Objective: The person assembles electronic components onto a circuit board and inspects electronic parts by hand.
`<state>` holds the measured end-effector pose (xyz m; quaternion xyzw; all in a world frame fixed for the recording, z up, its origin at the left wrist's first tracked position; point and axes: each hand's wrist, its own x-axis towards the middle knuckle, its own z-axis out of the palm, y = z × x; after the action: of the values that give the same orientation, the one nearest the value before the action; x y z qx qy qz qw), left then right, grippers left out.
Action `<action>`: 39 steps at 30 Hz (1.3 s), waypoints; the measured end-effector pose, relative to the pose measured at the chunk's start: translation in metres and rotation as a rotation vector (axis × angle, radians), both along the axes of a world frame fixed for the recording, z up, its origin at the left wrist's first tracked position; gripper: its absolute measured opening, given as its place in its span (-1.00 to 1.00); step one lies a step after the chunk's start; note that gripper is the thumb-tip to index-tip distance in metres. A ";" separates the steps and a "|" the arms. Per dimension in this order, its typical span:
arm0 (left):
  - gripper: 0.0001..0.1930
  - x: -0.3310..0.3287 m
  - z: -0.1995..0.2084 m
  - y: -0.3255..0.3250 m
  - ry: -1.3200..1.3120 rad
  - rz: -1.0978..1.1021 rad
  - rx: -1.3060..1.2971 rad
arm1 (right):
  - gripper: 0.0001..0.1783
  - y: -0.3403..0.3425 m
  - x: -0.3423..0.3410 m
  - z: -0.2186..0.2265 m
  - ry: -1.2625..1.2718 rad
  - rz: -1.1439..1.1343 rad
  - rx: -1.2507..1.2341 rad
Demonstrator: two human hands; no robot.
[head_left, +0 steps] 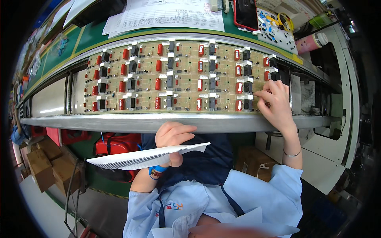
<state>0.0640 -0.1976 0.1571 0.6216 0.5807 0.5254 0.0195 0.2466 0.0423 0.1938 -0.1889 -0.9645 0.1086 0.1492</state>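
Holding white sheet point(139, 157), conveyor point(119, 123) bearing circuit boards point(185, 82)

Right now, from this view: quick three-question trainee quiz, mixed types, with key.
1. Which hand holds the white sheet, left or right?
2. True or false: the right hand is at the right end of the circuit boards.
3. Fill in: the phone beyond the boards has a ___ edge.

Key: 1. The left hand. 2. True. 3. Red.
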 end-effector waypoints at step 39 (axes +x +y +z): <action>-0.60 -0.026 0.005 -0.030 -0.042 0.016 0.017 | -0.83 -0.017 -0.046 0.015 0.010 0.083 0.104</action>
<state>0.0377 -0.2279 0.1620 0.6061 0.5805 0.5433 0.0222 0.2006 0.0251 0.2092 -0.1401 -0.9751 0.0655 0.1588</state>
